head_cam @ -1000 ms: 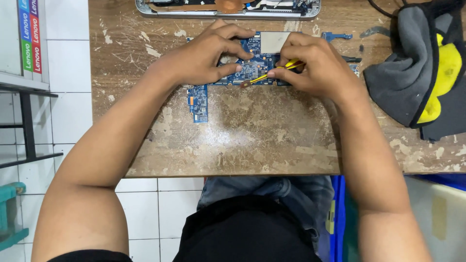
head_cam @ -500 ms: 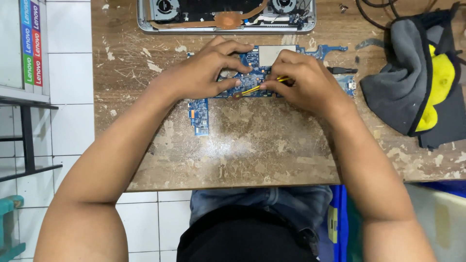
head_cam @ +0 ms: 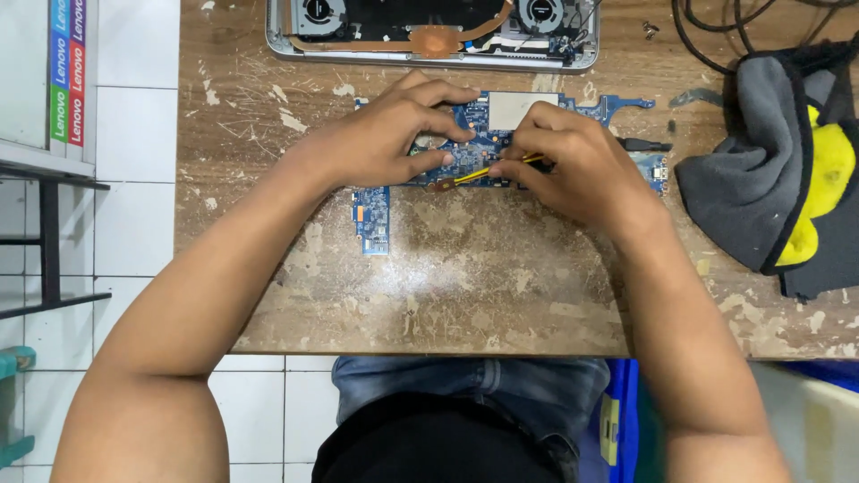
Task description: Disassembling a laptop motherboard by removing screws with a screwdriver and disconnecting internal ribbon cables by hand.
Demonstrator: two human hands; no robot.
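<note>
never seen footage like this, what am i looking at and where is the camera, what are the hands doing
This is one picture from a camera worn on a person's head, looking straight down at their own two bare hands over a worn wooden table. A blue circuit board lies flat on it. The left hand rests on the board, pressing it down. The right hand pinches a thin yellow-handled tool in its fingers, its tip lying on the board. Beyond the board sits an opened laptop base with two fans and a copper pipe showing. On the right lies a grey and yellow cloth, with black cables behind it. The white tiled floor shows at the left.
</note>
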